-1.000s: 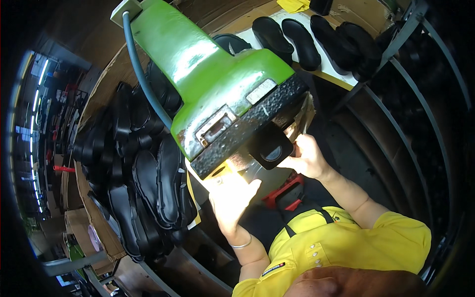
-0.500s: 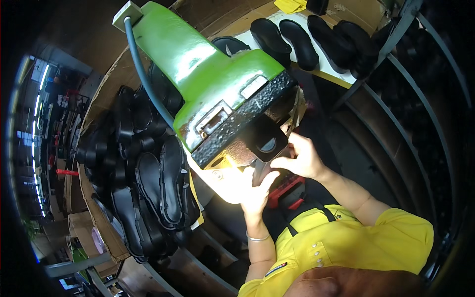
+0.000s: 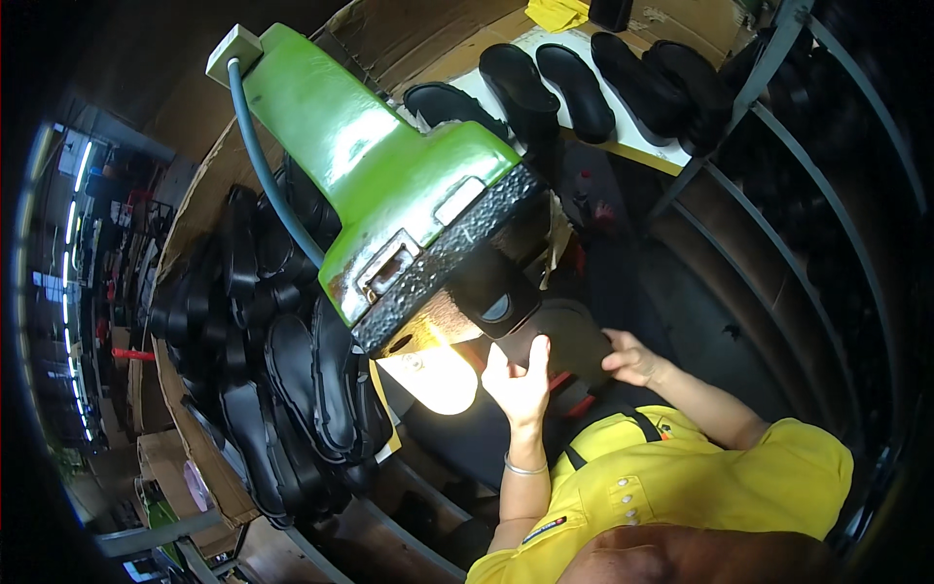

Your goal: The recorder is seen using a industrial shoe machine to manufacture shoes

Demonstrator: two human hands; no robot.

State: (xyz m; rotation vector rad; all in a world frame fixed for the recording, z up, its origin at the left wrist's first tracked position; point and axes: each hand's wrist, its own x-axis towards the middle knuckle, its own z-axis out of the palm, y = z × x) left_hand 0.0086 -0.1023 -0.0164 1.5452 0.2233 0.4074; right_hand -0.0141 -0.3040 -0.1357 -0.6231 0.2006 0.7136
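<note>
Under the head of a green machine (image 3: 389, 156), I hold a dark shoe sole (image 3: 576, 341) between both hands. My left hand (image 3: 519, 383) grips its near left part, thumb up along the edge, close to the bright lamp (image 3: 433, 380). At the sole's right end, my right hand (image 3: 634, 360) pinches the rim with the fingers curled together. A black rounded machine part (image 3: 496, 302) hangs just above the sole's left end and hides some of it. Whether the sole touches that part I cannot tell.
Black soles (image 3: 311, 380) fill a cardboard box (image 3: 219, 492) on the left. Several more soles (image 3: 574, 92) lie on a white board at the back. Metal rack bars (image 3: 778, 204) curve along the right. A grey cable (image 3: 255, 156) runs down the machine's left side.
The sole has come out to the right from under the machine head, showing more of itself. My right hand has moved right and nearer to me; the left has shifted slightly right.
</note>
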